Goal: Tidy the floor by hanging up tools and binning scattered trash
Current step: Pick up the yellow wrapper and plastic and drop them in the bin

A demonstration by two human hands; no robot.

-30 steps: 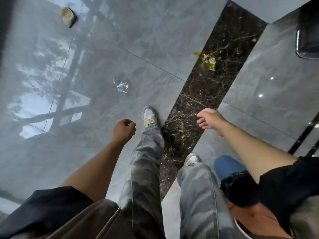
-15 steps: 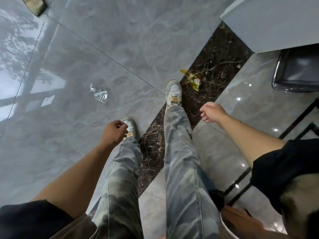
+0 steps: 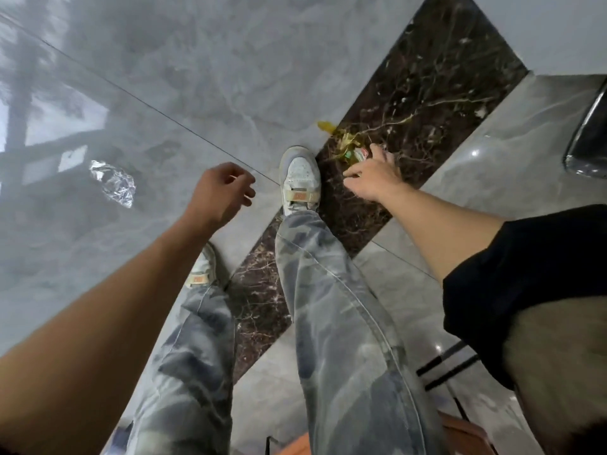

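Crumpled yellow wrapper [image 3: 341, 141] on the dark marble strip [image 3: 427, 87], a hand right over it.

The right hand [image 3: 372, 177] is stretched low, fingers spread above the wrapper's near edge; whether they touch it I cannot tell. The white shoe [image 3: 299, 175] stands just beside it. The left hand [image 3: 220, 192] hangs over the grey tile, fingers loosely curled, holding nothing. A crumpled clear plastic scrap [image 3: 115, 182] lies well apart to the left.

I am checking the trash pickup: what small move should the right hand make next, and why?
Probably close on the yellow wrapper: the right hand is open just over it and seems not to grip it yet.
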